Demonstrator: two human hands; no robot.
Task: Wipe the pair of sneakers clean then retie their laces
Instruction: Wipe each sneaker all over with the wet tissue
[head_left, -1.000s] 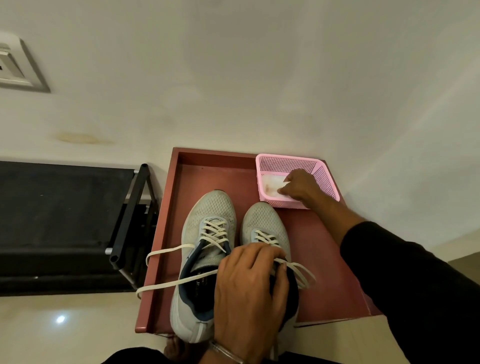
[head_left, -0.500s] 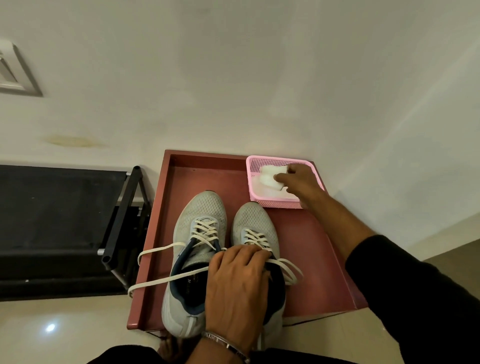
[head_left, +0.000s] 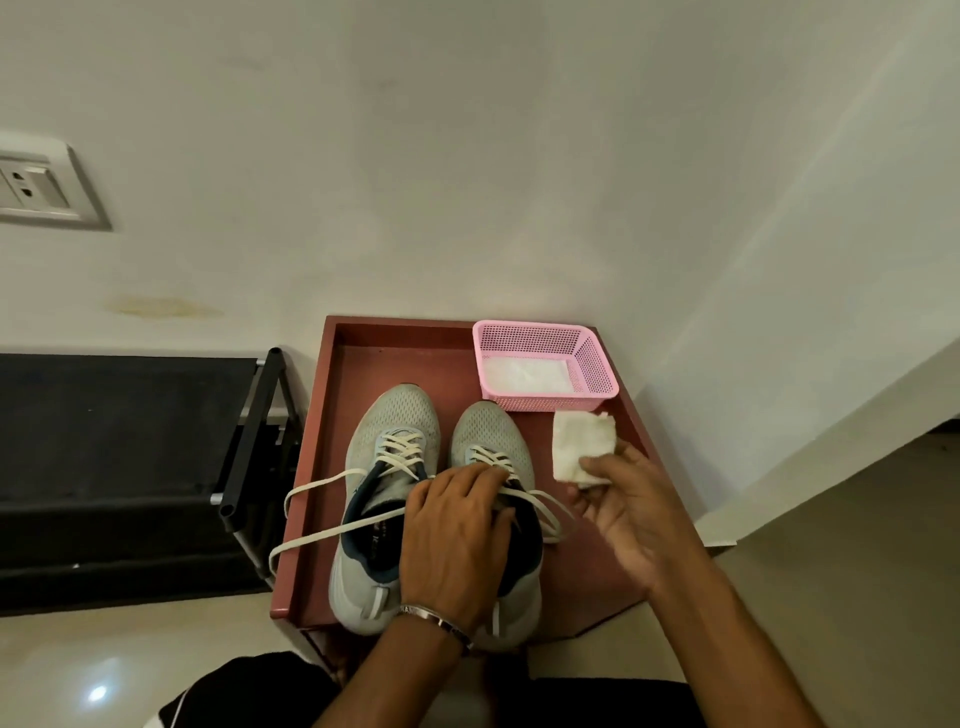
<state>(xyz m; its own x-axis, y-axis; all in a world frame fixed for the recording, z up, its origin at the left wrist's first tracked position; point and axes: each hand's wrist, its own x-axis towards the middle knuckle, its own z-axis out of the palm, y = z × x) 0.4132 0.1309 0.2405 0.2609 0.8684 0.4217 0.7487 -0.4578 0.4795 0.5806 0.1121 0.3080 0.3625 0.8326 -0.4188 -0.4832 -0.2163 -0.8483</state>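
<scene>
Two grey mesh sneakers stand side by side on a red-brown tray, toes pointing away from me. The left sneaker has its cream laces untied and trailing over the tray's left rim. My left hand lies over the opening of the right sneaker, fingers curled on its tongue and laces. My right hand pinches a folded white wipe just right of that sneaker, in front of the pink basket.
A pink mesh basket with more white wipes inside sits in the tray's far right corner. A black rack stands left of the tray. The wall rises behind, with a socket plate at upper left. Tiled floor lies below.
My right hand has lifted a white wipe out of the pink basket and drawn it back toward me, beside the right sneaker. My left hand has stayed on the right sneaker.
</scene>
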